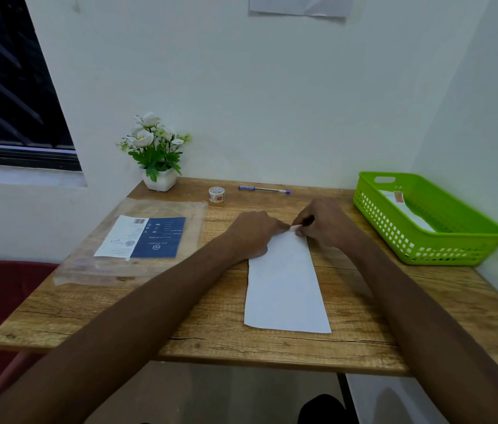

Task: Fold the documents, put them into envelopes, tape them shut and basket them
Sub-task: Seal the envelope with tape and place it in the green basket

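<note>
Both hands (255, 232) (322, 223) meet fingertip to fingertip, curled.

**Envelope flat on the table, tape at its far end**

A long white envelope (286, 289) lies flat near the middle of the table (119, 304), its length running away from the viewer. A small strip of tape (294, 228) sits at its far end. The tape roll (217, 194) stands on edge near the table's back edge. A green perforated basket (425, 221) rests at the right and holds a white envelope bearing a reddish tape piece (398, 196).
</note>
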Demonstrator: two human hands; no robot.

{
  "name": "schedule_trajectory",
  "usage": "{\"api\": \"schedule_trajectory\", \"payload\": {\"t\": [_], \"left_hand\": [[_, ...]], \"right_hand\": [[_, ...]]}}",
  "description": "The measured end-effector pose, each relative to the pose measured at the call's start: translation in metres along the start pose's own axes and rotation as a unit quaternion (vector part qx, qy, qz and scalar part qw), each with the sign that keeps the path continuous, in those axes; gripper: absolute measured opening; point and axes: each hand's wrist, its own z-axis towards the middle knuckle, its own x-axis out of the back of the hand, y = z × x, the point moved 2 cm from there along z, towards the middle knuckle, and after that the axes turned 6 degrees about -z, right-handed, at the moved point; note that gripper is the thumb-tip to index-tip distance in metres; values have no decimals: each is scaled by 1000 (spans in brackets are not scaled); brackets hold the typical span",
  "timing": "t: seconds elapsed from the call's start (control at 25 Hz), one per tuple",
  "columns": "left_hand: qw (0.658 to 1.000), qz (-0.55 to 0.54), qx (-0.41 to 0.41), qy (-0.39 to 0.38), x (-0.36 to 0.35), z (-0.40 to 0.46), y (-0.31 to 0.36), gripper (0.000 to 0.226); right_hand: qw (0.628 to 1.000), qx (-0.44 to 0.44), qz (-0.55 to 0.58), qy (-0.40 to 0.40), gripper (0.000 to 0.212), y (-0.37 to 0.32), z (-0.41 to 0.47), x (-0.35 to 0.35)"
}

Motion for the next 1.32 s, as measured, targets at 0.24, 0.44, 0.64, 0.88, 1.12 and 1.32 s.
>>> {"api": "schedule_trajectory", "payload": {"t": [0.24,0.44,0.64,0.88,1.12,1.32], "left_hand": [[1000,1,11,-14,5,-2,3,75],[1000,-4,2,-25,8,-4,4,79],[1000,4,-7,-28,8,-3,4,74],[1000,17,-9,-21,6,-3,3,73],[999,26,4,-35,5,-2,4,73],[998,42,-21,-50,7,-3,9,76]], "right_hand": [[1000,6,-16,-16,17,3,-1,5],[999,26,-34,-32,19,3,-3,8],[998,33,-34,-44,18,3,-6,12],[998,35,-28,-53,19,4,-5,13],[998,17,-39,-46,35,6,-3,11],[999,4,-42,-31,33,5,-5,11]]}}
